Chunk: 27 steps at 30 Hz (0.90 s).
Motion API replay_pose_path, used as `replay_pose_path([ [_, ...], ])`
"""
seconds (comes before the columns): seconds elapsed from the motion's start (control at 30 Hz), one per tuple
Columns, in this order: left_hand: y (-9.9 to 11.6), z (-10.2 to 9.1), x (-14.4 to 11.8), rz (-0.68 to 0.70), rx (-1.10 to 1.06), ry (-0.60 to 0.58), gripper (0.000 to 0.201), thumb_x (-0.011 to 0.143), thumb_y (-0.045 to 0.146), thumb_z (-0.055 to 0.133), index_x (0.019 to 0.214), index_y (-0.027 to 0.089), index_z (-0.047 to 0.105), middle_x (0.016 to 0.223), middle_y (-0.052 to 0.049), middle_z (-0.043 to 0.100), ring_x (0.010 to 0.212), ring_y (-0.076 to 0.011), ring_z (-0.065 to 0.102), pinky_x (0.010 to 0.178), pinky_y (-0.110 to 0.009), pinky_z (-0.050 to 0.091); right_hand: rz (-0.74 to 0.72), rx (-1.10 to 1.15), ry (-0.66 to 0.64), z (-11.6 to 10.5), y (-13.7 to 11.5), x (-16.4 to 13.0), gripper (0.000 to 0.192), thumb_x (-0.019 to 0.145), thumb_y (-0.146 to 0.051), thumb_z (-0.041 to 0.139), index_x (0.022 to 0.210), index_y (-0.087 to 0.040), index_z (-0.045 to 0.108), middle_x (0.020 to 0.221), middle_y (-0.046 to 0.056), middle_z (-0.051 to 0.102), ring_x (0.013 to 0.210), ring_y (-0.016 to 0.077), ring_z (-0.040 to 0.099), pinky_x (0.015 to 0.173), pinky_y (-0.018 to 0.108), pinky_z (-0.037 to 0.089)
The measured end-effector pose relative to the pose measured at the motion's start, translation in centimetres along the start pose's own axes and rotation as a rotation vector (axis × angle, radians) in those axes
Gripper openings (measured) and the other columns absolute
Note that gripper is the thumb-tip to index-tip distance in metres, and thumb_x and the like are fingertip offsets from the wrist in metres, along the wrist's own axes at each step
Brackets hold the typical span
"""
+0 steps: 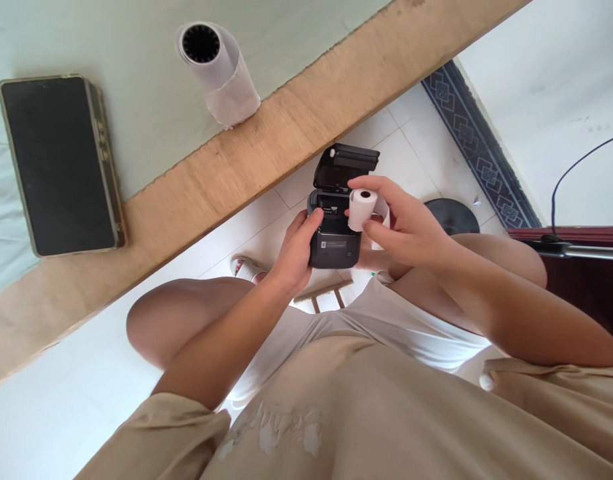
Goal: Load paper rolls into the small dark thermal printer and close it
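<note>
My left hand grips the left side of a small black portable receipt printer, its thumb at the edge of the paper bay. The printer's lid is flipped up, and a label shows inside the bay. In my right hand is a small white paper roll, pinched between fingers and thumb at the bay's right side. A loose strip of its paper curls toward my palm. The roll's lower end and some right fingers are hidden, so I cannot tell whether it touches the printer.
On the table's pale green cloth lie a phone and a larger white paper roll with a dark core. The wooden table edge slants just beyond the printer. A thin black cable hangs at right. Below are my knees and tiled floor.
</note>
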<state>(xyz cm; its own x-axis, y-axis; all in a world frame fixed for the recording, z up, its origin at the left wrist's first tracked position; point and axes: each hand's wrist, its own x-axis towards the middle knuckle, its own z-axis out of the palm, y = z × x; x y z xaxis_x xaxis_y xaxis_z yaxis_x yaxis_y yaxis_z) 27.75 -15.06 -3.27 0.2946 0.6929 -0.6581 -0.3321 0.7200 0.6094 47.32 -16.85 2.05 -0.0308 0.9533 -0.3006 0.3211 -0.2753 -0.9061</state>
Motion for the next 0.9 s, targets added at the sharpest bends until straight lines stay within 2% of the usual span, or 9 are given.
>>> replay_pose_path([
  [0.13,-0.1,0.2,-0.4,0.022,0.043,-0.002,0.052,0.084,0.063,0.092,0.105,0.02,0.072,0.102,-0.004,0.08,0.098,-0.0243,0.078,0.084,-0.033,0.061,-0.397,-0.488,0.069,0.5,1.3,-0.1,0.057,0.091,-0.024,0.061,0.149,-0.024,0.064,0.134,0.011,0.076,0.123,0.0278,0.073,0.101,0.042,0.063],
  [0.3,-0.1,0.1,-0.7,0.082,0.134,-0.01,0.048,0.085,0.06,0.091,0.106,0.021,0.073,0.1,-0.002,0.076,0.1,-0.0211,0.074,0.084,-0.029,0.057,-0.416,-0.718,0.118,0.9,2.8,0.5,0.035,0.09,-0.019,0.061,0.124,-0.023,0.07,0.119,0.008,0.08,0.102,0.0242,0.075,0.079,0.033,0.055],
  [0.37,-0.1,0.0,-0.7,0.075,0.121,-0.006,0.048,0.084,0.06,0.092,0.103,0.021,0.071,0.098,-0.002,0.075,0.099,-0.0211,0.073,0.084,-0.03,0.057,-0.483,-0.747,0.133,1.0,3.1,0.7,0.02,0.092,-0.016,0.058,0.107,-0.022,0.071,0.112,0.007,0.081,0.094,0.0226,0.073,0.078,0.033,0.051],
  [0.47,0.0,0.0,-0.7,0.026,0.046,-0.006,0.051,0.082,0.063,0.091,0.1,0.021,0.068,0.098,-0.003,0.075,0.099,-0.023,0.074,0.084,-0.032,0.059,-0.587,-0.759,0.156,1.2,3.2,0.6,0.017,0.096,-0.017,0.055,0.094,-0.022,0.071,0.103,0.007,0.081,0.09,0.0219,0.071,0.083,0.035,0.049],
  [0.7,0.4,-0.3,-1.0,0.016,0.158,-0.072,0.056,0.064,0.036,0.095,0.109,0.023,0.065,0.107,-0.002,0.075,0.103,-0.0241,0.073,0.088,-0.035,0.058,-0.748,-0.535,-0.217,-1.0,1.5,-0.5,0.02,0.094,-0.031,0.066,0.111,-0.025,0.075,0.112,0.005,0.082,0.106,0.0241,0.076,0.095,0.041,0.051],
  [0.73,0.4,-0.4,-1.0,0.009,0.17,-0.089,0.06,0.063,0.036,0.096,0.112,0.023,0.065,0.112,-0.003,0.076,0.108,-0.0261,0.073,0.091,-0.036,0.059,-0.734,-0.471,-0.182,-1.4,1.2,-0.5,0.017,0.096,-0.032,0.064,0.108,-0.025,0.073,0.108,0.005,0.082,0.104,0.0237,0.076,0.094,0.041,0.053],
  [0.8,0.3,-0.7,-1.0,-0.001,0.179,-0.131,0.067,0.061,0.037,0.098,0.117,0.024,0.064,0.123,-0.006,0.077,0.12,-0.0312,0.073,0.097,-0.04,0.06,-0.644,-0.383,0.063,-2.1,0.8,-0.5,0.009,0.099,-0.03,0.06,0.101,-0.026,0.068,0.098,0.003,0.078,0.094,0.022,0.075,0.087,0.039,0.056],
  [0.87,0.1,-0.8,-0.9,0.004,0.195,-0.164,0.072,0.058,0.037,0.1,0.119,0.024,0.064,0.126,-0.007,0.078,0.125,-0.034,0.072,0.099,-0.042,0.06,-0.461,-0.37,0.321,-2.3,0.8,-0.3,0.01,0.102,-0.03,0.057,0.108,-0.028,0.064,0.112,0.005,0.078,0.101,0.023,0.076,0.088,0.039,0.059],
  [0.9,0.1,-0.8,-0.9,0.012,0.209,-0.171,0.073,0.057,0.037,0.101,0.119,0.025,0.064,0.125,-0.007,0.078,0.125,-0.0342,0.072,0.1,-0.042,0.06,-0.381,-0.394,0.358,-2.3,0.8,-0.2,0.017,0.105,-0.032,0.054,0.12,-0.03,0.062,0.128,0.008,0.077,0.113,0.0246,0.076,0.093,0.041,0.06],
])
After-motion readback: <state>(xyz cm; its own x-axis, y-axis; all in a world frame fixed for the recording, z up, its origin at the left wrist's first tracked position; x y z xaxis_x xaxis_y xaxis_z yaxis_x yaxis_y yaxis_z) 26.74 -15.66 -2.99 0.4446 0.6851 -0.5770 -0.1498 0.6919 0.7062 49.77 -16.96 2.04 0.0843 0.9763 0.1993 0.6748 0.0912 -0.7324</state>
